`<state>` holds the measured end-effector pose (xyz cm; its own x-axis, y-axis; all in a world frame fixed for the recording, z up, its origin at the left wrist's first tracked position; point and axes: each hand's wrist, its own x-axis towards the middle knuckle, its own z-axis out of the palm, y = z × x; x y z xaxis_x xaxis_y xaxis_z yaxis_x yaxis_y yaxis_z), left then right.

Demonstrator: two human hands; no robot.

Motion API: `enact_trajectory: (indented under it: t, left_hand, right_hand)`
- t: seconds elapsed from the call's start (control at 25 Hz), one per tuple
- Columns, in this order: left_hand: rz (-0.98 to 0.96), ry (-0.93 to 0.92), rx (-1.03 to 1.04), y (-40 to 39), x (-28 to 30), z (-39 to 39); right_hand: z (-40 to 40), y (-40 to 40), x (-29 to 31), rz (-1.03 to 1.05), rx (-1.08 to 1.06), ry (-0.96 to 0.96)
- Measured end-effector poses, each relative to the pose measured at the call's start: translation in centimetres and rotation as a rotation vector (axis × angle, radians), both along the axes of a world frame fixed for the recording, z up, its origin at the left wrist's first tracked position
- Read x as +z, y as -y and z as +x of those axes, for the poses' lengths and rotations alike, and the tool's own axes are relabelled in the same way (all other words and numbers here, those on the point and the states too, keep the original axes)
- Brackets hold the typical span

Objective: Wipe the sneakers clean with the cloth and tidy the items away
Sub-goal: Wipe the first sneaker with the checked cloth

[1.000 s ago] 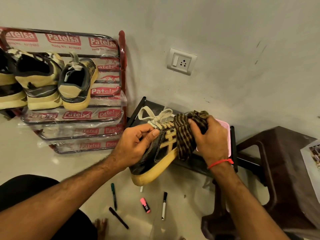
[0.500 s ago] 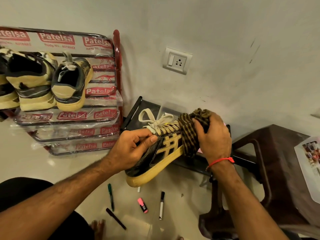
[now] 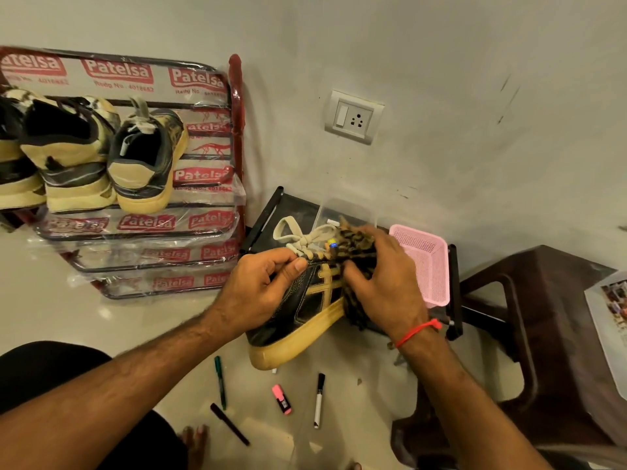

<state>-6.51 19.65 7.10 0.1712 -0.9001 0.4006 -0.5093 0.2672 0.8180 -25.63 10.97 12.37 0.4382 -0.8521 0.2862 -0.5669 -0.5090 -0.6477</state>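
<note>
Gripping the black-and-yellow sneaker (image 3: 305, 310) by its laced top, my left hand (image 3: 261, 290) holds it tilted above the floor while my right hand (image 3: 383, 283) clutches the checked cloth (image 3: 356, 245) against its side. Pens (image 3: 220, 381) lie scattered below; a pink basket (image 3: 427, 266) sits just beside.

Place: a room in a home, by the look of it, seen at floor level.
Storage: a red metal shoe rack (image 3: 234, 137), its plastic wrap on, holding worn sneakers (image 3: 146, 157).
Wall: plain painted plaster with a switch-and-socket plate (image 3: 353, 117).
Floor: pale glossy tiles (image 3: 51, 300) with marker pens (image 3: 220, 381) scattered.
Furniture: a brown plastic stool (image 3: 556, 317) and a pink basket (image 3: 424, 262).
</note>
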Motion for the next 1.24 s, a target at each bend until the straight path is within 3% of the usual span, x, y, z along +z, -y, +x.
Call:
enact_trajectory:
  t: [0.12,0.24,0.52,0.64,0.76,1.0,1.16,1.24]
  left_hand:
    - [0.019,-0.206,0.069,0.5,0.4,0.6]
    - [0.033,-0.309,0.058,0.7,1.4,1.3]
    - [0.065,-0.24,-0.009,0.2,1.2,0.7]
    - [0.067,-0.289,0.049,0.2,1.5,0.5]
    - [0.059,-0.363,0.043,0.4,2.0,0.6]
    - [0.123,-0.419,-0.083,0.1,1.9,0.0]
    - [0.147,-0.553,-0.01,0.0,1.7,0.4]
    - [0.175,-0.573,0.005,0.2,1.9,0.5]
  right_hand:
    - [1.6,-4.9,0.4,0.042,0.313,0.153]
    - [1.8,-6.2,-0.1,-0.113,0.532,-0.034]
    - [-1.6,2.3,-0.6,-0.123,-0.064,0.057]
    - [0.6,-1.6,-0.6,-0.049,0.166,0.159]
    - [2.4,-5.4,-0.4,-0.153,0.448,0.07]
    - [0.4,-0.5,0.5,-0.176,-0.031,0.146]
    - [2.2,-5.1,0.1,-0.243,0.323,0.083]
    - [1.7,-3.3,0.4,-0.212,0.284,0.078]
